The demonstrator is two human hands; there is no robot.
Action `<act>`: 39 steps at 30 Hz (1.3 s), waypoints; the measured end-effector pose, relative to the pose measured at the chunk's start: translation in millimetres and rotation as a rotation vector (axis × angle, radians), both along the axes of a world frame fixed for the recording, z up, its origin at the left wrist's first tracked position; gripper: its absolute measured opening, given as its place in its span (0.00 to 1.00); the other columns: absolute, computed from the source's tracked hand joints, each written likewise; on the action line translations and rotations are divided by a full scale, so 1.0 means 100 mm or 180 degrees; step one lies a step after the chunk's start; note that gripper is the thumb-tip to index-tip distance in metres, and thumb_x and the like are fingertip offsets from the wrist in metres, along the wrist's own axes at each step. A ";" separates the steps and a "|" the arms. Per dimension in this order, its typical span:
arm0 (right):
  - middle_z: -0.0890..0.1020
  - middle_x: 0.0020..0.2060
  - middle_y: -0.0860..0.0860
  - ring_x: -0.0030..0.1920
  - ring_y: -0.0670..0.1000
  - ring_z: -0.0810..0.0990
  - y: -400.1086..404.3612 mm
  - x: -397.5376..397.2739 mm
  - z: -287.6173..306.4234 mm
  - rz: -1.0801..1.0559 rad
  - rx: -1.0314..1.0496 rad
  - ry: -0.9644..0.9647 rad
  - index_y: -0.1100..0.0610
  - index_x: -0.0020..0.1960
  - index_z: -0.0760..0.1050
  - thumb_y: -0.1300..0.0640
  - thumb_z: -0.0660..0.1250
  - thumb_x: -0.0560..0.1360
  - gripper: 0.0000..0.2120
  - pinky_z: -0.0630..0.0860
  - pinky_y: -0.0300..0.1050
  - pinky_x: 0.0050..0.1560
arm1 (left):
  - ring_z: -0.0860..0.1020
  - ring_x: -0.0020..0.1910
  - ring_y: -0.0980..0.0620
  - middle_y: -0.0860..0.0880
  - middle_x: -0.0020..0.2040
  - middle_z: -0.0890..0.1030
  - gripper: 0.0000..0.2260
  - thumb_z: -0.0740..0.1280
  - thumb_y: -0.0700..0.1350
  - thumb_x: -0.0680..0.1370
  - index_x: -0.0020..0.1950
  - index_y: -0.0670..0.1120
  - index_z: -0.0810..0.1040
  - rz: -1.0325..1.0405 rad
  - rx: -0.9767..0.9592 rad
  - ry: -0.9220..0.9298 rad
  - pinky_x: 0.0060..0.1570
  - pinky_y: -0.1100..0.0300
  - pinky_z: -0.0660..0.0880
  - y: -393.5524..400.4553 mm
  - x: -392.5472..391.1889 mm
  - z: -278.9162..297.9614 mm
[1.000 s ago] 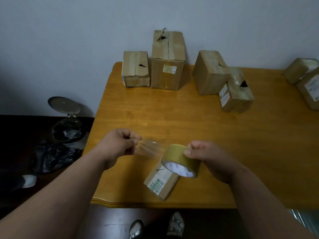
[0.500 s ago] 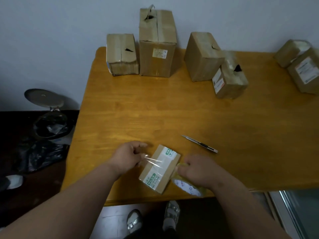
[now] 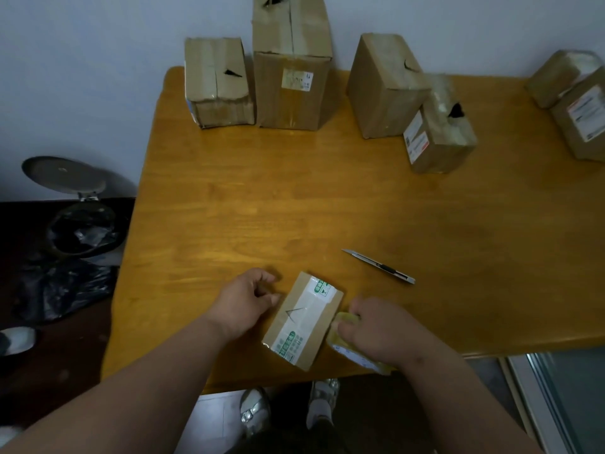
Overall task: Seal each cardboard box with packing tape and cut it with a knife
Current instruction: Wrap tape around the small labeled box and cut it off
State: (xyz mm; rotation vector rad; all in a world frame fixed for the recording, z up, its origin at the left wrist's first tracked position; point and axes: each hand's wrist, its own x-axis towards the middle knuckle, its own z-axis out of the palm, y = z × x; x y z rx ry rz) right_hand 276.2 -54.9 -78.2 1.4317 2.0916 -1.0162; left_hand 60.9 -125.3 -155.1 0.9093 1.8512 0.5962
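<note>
A small flat cardboard box [image 3: 302, 321] with green-and-white labels lies near the front edge of the wooden table [image 3: 294, 204]. My left hand [image 3: 244, 301] sits at the box's left side, pinching the free end of a clear tape strip that stretches across the box top. At the box's right side, my right hand [image 3: 376, 332] grips the tan packing tape roll [image 3: 350, 348], which it mostly hides. A slim utility knife [image 3: 379, 267] lies on the table behind my right hand, blade pointing left.
Several taped cardboard boxes stand along the back: a low one [image 3: 217, 81], a tall one [image 3: 291, 62], a tilted one [image 3: 384, 85], a labelled one [image 3: 438, 132], and more at the far right [image 3: 579, 103]. An open bin [image 3: 78, 221] and black bags sit on the floor to the left.
Both hands came down from mid-air to the table with the stretched tape. The strip now lies across the small box, with the roll lowered at the box's right side.
</note>
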 end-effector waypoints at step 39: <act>0.74 0.45 0.46 0.45 0.45 0.74 0.01 -0.06 -0.16 -0.0006 0.0043 -0.0032 0.52 0.56 0.74 0.46 0.61 0.78 0.13 0.68 0.40 0.38 | 0.74 0.59 0.57 0.58 0.59 0.74 0.17 0.66 0.49 0.80 0.69 0.52 0.74 -0.0038 0.0914 0.0878 0.57 0.64 0.69 -0.54 0.56 -0.05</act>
